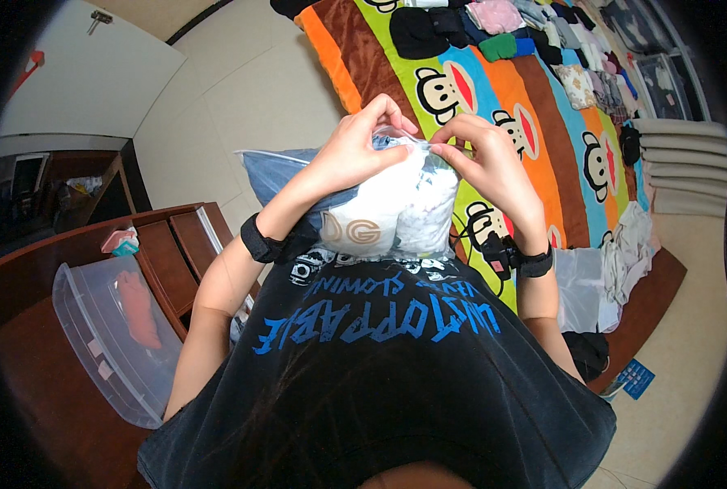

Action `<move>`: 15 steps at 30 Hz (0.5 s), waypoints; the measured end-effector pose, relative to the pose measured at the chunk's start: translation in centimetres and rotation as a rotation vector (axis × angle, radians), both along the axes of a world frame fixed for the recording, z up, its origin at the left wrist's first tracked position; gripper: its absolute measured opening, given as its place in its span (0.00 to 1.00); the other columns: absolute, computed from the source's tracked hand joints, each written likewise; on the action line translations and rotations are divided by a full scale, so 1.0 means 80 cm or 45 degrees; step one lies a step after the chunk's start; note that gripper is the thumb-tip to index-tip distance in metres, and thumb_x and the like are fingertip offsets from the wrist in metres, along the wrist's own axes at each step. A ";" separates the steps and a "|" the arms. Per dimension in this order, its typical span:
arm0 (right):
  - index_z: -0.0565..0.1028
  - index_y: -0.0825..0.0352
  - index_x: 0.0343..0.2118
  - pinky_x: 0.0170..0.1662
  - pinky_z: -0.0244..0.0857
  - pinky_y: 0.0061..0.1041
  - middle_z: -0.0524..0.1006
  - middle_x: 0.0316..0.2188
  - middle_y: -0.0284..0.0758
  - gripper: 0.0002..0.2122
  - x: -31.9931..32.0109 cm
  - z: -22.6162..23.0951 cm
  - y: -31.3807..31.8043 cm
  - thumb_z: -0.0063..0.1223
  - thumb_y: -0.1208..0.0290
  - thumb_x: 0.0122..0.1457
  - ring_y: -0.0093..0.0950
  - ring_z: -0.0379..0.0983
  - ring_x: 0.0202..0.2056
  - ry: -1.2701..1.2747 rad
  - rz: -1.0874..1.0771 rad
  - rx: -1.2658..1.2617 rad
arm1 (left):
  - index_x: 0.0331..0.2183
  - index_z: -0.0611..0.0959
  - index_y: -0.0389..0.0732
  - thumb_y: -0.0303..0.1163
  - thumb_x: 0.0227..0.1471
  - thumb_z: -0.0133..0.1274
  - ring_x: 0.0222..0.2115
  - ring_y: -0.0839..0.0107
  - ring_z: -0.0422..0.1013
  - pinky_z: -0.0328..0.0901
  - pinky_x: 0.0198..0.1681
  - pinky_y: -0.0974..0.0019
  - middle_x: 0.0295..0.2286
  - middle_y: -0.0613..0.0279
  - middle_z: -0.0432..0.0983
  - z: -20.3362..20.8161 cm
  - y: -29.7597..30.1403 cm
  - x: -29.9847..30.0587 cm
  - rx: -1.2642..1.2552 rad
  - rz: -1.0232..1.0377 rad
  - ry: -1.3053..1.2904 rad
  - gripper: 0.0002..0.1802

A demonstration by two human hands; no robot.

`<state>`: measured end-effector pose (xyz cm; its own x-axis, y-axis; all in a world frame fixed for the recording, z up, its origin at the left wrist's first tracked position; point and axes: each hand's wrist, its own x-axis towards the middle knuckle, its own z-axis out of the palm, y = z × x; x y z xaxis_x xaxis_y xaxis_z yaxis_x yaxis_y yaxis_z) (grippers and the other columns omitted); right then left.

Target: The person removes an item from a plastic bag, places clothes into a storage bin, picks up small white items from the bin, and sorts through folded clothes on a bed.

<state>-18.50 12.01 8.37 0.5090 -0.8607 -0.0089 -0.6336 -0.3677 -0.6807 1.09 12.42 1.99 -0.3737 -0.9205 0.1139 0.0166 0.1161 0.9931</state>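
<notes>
A clear zip bag point(362, 213) packed with folded white and blue clothes rests upright against the front of my dark shirt. My left hand point(363, 151) pinches the bag's top edge between thumb and fingers, near its middle. Close beside it, my right hand point(479, 153) grips the same edge with thumb and forefinger. The bag's left corner point(253, 156) sticks out past my left forearm. Part of the bag's top is covered by my fingers, so I cannot tell how much of the seal is closed. Black straps circle both wrists.
A striped blanket point(355, 49) with monkey faces covers the bed on the right. Rolled and folded clothes point(510, 24) lie at its far end. Pale garments point(624, 244) sit at the near right edge. On the left stand a clear plastic bin point(123, 334) and a brown wooden cabinet point(21, 244).
</notes>
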 end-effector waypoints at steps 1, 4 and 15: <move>0.73 0.69 0.25 0.28 0.62 0.26 0.72 0.23 0.36 0.07 0.000 0.000 0.001 0.53 0.70 0.47 0.32 0.70 0.25 -0.016 -0.017 0.010 | 0.26 0.69 0.37 0.29 0.42 0.52 0.36 0.68 0.70 0.63 0.43 0.66 0.30 0.57 0.74 0.000 0.000 0.000 -0.005 0.001 -0.029 0.10; 0.74 0.69 0.25 0.29 0.62 0.26 0.73 0.23 0.36 0.07 -0.001 -0.004 0.002 0.53 0.70 0.47 0.31 0.70 0.26 -0.052 -0.046 0.019 | 0.26 0.68 0.37 0.28 0.42 0.51 0.39 0.69 0.69 0.62 0.45 0.66 0.33 0.55 0.74 0.009 0.001 0.002 0.009 -0.050 -0.132 0.09; 0.75 0.68 0.25 0.30 0.62 0.27 0.73 0.23 0.36 0.07 0.000 -0.006 0.008 0.52 0.69 0.48 0.32 0.70 0.27 -0.024 -0.127 -0.003 | 0.29 0.79 0.35 0.30 0.41 0.52 0.34 0.65 0.72 0.64 0.39 0.68 0.32 0.56 0.75 0.011 0.005 0.001 -0.109 0.014 -0.273 0.11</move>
